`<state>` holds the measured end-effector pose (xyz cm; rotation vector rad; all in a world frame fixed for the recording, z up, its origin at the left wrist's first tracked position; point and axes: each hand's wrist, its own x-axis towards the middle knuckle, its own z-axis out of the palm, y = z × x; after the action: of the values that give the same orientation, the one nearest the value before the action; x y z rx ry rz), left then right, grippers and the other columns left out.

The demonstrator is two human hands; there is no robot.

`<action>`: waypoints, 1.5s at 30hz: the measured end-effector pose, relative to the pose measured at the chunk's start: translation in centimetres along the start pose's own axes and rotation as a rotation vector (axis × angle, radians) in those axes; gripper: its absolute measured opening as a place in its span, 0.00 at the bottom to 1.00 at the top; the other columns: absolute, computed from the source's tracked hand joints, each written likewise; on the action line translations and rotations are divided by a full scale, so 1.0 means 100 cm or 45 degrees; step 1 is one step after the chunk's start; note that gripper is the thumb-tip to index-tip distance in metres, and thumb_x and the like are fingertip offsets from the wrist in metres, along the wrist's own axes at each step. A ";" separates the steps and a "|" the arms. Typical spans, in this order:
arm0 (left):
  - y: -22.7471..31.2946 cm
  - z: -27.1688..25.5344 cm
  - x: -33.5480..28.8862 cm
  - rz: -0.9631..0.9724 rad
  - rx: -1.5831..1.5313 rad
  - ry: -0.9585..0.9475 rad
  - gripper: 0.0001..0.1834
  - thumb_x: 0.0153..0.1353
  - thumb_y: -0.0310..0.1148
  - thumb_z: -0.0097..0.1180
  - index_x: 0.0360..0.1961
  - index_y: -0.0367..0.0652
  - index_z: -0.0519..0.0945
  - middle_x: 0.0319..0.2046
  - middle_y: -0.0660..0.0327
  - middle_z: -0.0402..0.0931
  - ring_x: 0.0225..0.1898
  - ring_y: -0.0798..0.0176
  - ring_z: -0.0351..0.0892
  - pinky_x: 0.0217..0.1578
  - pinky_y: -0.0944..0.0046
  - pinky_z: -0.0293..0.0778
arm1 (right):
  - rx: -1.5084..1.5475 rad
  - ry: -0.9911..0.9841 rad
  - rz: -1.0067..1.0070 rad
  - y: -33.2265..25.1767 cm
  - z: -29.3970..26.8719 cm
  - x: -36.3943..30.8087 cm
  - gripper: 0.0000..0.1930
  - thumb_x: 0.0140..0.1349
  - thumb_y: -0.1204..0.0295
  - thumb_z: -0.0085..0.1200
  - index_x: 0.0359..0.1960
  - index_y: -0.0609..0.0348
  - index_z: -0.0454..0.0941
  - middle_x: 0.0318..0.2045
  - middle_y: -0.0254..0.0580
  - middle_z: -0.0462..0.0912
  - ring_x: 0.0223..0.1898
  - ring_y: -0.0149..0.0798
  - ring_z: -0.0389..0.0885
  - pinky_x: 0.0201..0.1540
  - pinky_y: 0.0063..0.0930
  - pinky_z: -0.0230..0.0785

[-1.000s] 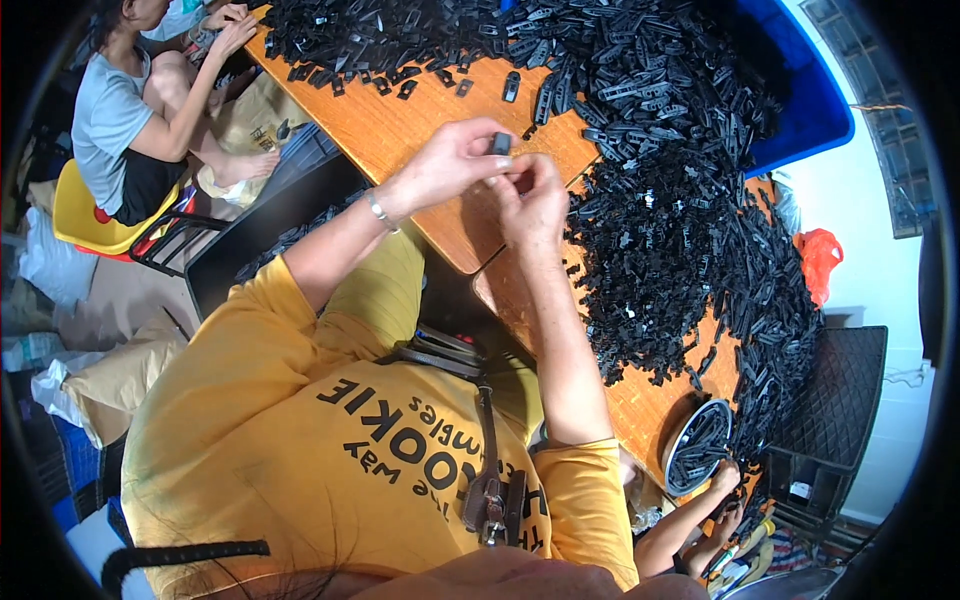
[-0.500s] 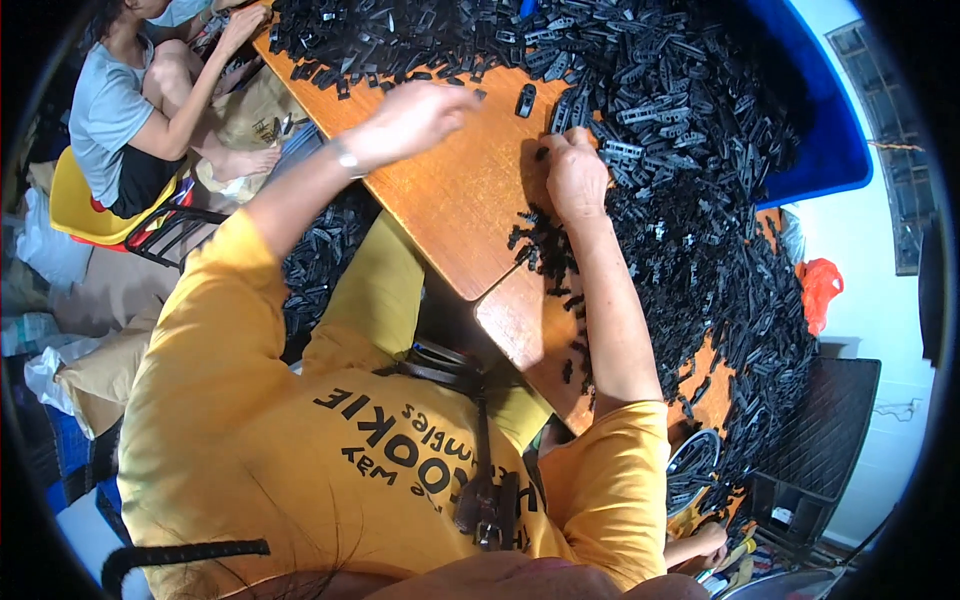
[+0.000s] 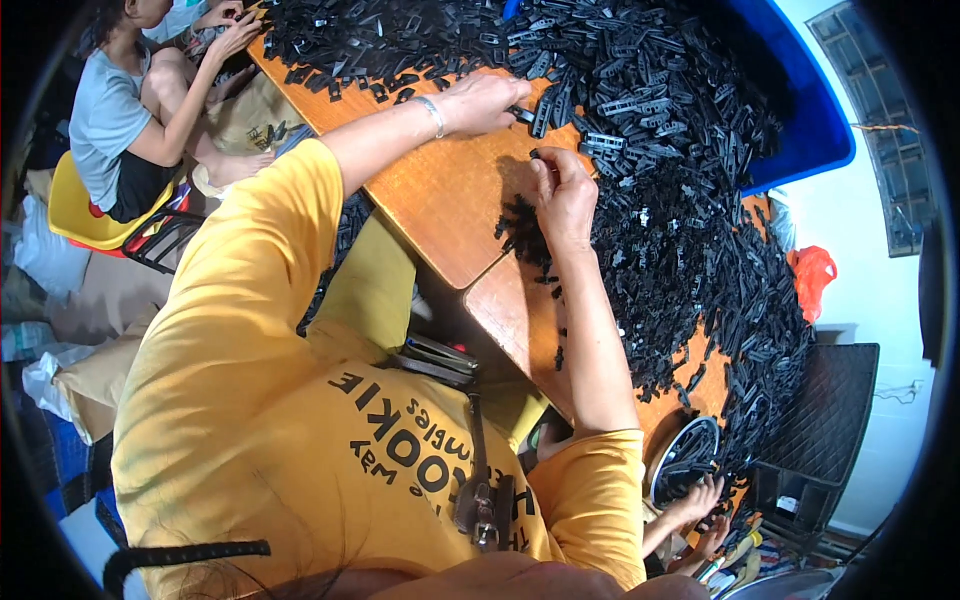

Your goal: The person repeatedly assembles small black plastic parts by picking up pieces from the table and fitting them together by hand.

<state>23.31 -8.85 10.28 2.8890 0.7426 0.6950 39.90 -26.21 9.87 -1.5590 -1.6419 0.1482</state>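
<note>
My left hand (image 3: 482, 104) reaches across the wooden table (image 3: 430, 180) at the far side. Its fingertips are closed on a black plastic part (image 3: 522, 114) lying beside the big heap. Nearer to me, my right hand (image 3: 566, 195) pinches a small dark plastic piece (image 3: 538, 154) between thumb and fingers, just above the table. Its exact shape is mostly hidden. Under that wrist lies a loose cluster of small black pieces (image 3: 522, 232). The large heap of long black plastic parts (image 3: 640, 110) spreads behind and to the right of both hands.
A blue bin (image 3: 825, 150) stands behind the heap on the right. Another person (image 3: 115, 130) sits at the far left on a yellow chair (image 3: 75, 210). Someone else's hands (image 3: 700, 505) are near a round container (image 3: 690, 450) at lower right. A red bag (image 3: 815, 285) hangs by the wall.
My left hand has moved right and come down on the black part near the heap. My right hand has drawn slightly back, lifting a small piece. Another person's hands at lower right have risen.
</note>
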 end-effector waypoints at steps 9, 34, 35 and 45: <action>0.088 -0.049 -0.030 0.012 -0.901 0.232 0.13 0.60 0.24 0.67 0.46 0.38 0.81 0.42 0.61 0.84 0.47 0.65 0.84 0.52 0.64 0.79 | -0.092 0.332 -0.259 -0.048 -0.045 -0.021 0.12 0.58 0.78 0.71 0.36 0.59 0.77 0.32 0.43 0.80 0.27 0.43 0.79 0.31 0.32 0.74; 0.114 -0.073 -0.036 -0.094 -1.165 -0.071 0.17 0.59 0.20 0.65 0.51 0.37 0.85 0.42 0.65 0.85 0.45 0.74 0.82 0.48 0.71 0.79 | -0.052 0.278 -0.516 -0.068 -0.072 -0.020 0.08 0.59 0.84 0.64 0.35 0.58 0.80 0.33 0.43 0.82 0.35 0.46 0.85 0.35 0.35 0.78; 0.115 -0.074 -0.039 -0.119 -1.145 -0.109 0.18 0.59 0.21 0.65 0.52 0.37 0.84 0.43 0.64 0.85 0.45 0.74 0.82 0.48 0.71 0.78 | -0.054 0.242 -0.501 -0.067 -0.072 -0.021 0.08 0.59 0.84 0.64 0.34 0.57 0.80 0.33 0.43 0.81 0.35 0.46 0.85 0.35 0.35 0.78; 0.109 -0.061 -0.070 -0.201 -1.101 -0.122 0.24 0.64 0.21 0.60 0.62 0.39 0.78 0.49 0.63 0.82 0.49 0.74 0.79 0.48 0.70 0.77 | 0.407 -0.226 0.554 -0.058 -0.046 -0.026 0.17 0.55 0.73 0.76 0.42 0.65 0.82 0.33 0.42 0.87 0.33 0.29 0.84 0.34 0.25 0.77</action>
<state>19.85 -21.97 14.87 2.0378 0.4784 0.6397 38.00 -31.77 15.04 -1.6604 -1.3041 0.7604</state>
